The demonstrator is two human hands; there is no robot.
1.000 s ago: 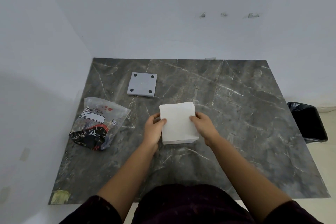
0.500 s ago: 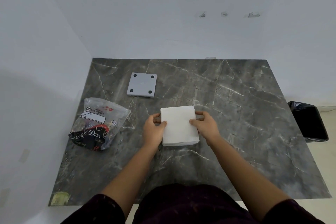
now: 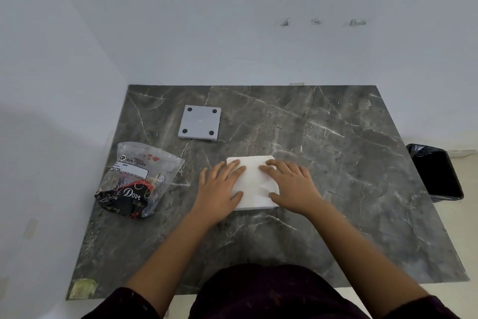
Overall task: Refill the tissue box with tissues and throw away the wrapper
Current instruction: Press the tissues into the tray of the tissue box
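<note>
A white stack of tissues (image 3: 252, 179) lies on the dark marble table (image 3: 336, 163), near its middle. My left hand (image 3: 219, 189) rests flat on the stack's left side, fingers spread. My right hand (image 3: 291, 188) lies flat on its right side, fingers spread too. Neither hand grips anything. The empty plastic wrapper (image 3: 137, 179), clear with a dark "Dove" print, lies to the left of the stack. A grey square tissue box piece (image 3: 199, 124) with round dark feet at its corners lies face down farther back.
A black-lined waste bin (image 3: 437, 173) stands on the floor off the table's right edge. White walls close the table in at the back and left. A yellowish sticker (image 3: 84, 288) marks the front left corner.
Both hands held the tissue stack by its sides and set it flat. They now lie palm down on top of it.
</note>
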